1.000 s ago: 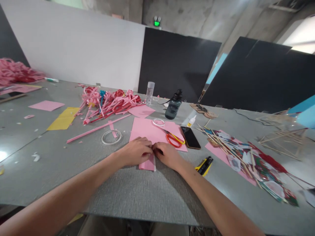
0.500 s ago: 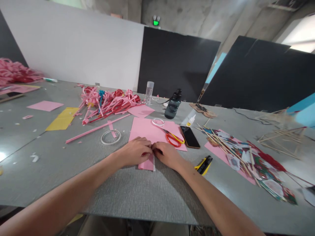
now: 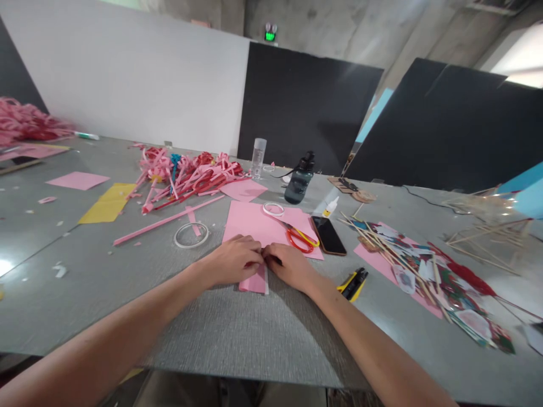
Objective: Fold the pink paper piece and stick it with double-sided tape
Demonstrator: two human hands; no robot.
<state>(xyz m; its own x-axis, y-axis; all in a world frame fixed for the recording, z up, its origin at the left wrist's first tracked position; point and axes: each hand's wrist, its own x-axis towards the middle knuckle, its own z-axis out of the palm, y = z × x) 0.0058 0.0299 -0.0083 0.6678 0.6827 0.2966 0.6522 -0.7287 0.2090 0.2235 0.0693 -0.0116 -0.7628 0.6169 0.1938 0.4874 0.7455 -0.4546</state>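
Note:
My left hand (image 3: 238, 259) is closed, its curled fingers on a narrow folded strip of pink paper (image 3: 252, 282) that has a white edge along its right side. My right hand (image 3: 292, 265) is closed too, fingertips pinched at the same strip's right edge, touching my left fingertips. The hands hide the strip's upper part. Just beyond lies a larger pink sheet (image 3: 246, 217). On it rest scissors (image 3: 303, 238) with red and yellow handles and a small white tape roll (image 3: 273, 210). A bigger tape roll (image 3: 190, 235) lies left of my left hand.
A yellow utility knife (image 3: 353, 284) lies beside my right forearm, near a phone (image 3: 328, 236) and a glue bottle (image 3: 330, 207). Behind stand a dark bottle (image 3: 299, 181) and a clear one (image 3: 258, 159). Pink paper strips (image 3: 190, 178) pile up left; thin sticks (image 3: 394, 254) lie right.
The view has shifted very slightly. Both hands stay at the pink strip in nearly the same pose, and the objects on the table have not moved.

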